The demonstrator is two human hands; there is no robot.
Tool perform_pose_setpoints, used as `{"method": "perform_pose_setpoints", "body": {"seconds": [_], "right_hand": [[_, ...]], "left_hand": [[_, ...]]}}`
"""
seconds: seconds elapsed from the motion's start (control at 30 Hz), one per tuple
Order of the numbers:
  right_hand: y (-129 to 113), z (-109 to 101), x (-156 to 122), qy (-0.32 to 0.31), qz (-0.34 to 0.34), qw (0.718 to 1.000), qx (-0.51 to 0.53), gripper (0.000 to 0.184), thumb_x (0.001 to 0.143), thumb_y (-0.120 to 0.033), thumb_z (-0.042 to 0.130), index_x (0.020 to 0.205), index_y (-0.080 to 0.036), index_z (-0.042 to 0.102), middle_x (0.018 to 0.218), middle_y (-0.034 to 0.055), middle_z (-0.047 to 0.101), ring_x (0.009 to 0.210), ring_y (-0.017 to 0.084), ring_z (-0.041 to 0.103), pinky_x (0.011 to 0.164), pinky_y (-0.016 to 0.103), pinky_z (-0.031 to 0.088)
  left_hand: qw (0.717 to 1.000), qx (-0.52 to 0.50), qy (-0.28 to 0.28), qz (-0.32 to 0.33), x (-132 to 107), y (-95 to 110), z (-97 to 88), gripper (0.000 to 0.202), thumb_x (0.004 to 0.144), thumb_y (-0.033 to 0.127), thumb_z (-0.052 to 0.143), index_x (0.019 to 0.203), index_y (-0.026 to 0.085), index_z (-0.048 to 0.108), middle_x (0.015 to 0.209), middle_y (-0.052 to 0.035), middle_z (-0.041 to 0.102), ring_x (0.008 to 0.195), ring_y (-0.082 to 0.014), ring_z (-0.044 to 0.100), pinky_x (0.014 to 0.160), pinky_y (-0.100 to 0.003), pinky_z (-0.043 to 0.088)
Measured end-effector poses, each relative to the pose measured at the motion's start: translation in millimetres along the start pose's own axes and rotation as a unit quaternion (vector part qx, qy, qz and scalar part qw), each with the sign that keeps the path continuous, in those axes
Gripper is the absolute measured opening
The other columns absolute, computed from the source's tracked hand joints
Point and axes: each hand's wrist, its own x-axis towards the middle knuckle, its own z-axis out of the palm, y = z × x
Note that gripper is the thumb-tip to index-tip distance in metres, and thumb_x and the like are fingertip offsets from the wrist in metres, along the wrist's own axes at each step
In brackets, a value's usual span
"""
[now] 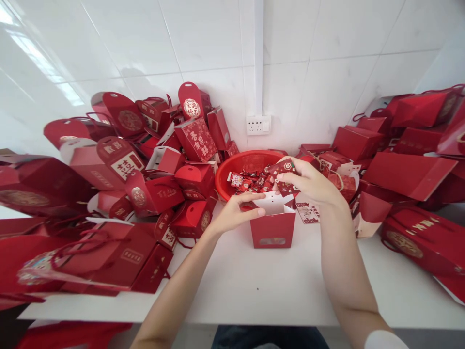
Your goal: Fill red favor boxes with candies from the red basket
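A small red gift box (273, 230) stands upright on the table with its top open and its white inside showing; its front has an oblong window. My left hand (234, 212) grips the box at its upper left rim, thumb at the front and fingers behind. Above the box's right side, my right hand (308, 180) is closed on a dark red wrapped packet (284, 167) with a white flower print. Just behind the box is a red plastic basket (247, 158) with many small red wrapped sweets (250, 182) in it.
Red gift boxes (198, 140) are heaped on the left, and more red boxes (358, 143) pile up on the right. A printed card (308, 213) lies right of the box on the white table (261, 291). A socket plate (258, 125) sits on the tiled wall.
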Motion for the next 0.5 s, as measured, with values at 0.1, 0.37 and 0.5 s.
{"method": "perform_pose_setpoints", "body": {"seconds": [0.1,0.37,0.5], "right_hand": [[0,3,2,0.028,-0.012,0.999,0.036,0.011,0.081,-0.027,0.068,0.09,-0.022,0.064,0.081,-0.0001,0.073,0.073,0.02,0.07,0.067,0.032,0.055],[15,-2,3,0.032,-0.041,0.999,-0.001,0.025,0.077,-0.04,0.078,0.09,-0.021,0.069,0.085,0.0006,0.073,0.076,0.02,0.068,0.072,0.034,0.055],[26,0,-4,0.09,-0.037,0.995,0.029,0.026,0.075,-0.039,0.08,0.088,-0.022,0.066,0.085,-0.0004,0.072,0.077,0.019,0.068,0.076,0.035,0.055]], "left_hand": [[1.0,0.0,0.001,0.006,0,1,-0.2,0.048,0.078,0.037,0.082,0.121,0.018,0.075,0.13,-0.0124,0.07,0.124,-0.0319,0.063,0.108,-0.046,0.048],[1.0,0.004,0.005,0.009,0,-8,-2.0,0.053,0.075,0.039,0.084,0.123,0.019,0.074,0.13,-0.0116,0.071,0.119,-0.032,0.066,0.107,-0.047,0.05],[1.0,-0.004,0.004,0.005,1,-7,-1.6,0.051,0.075,0.037,0.083,0.122,0.018,0.075,0.126,-0.0105,0.072,0.116,-0.0314,0.066,0.104,-0.046,0.051]]}}
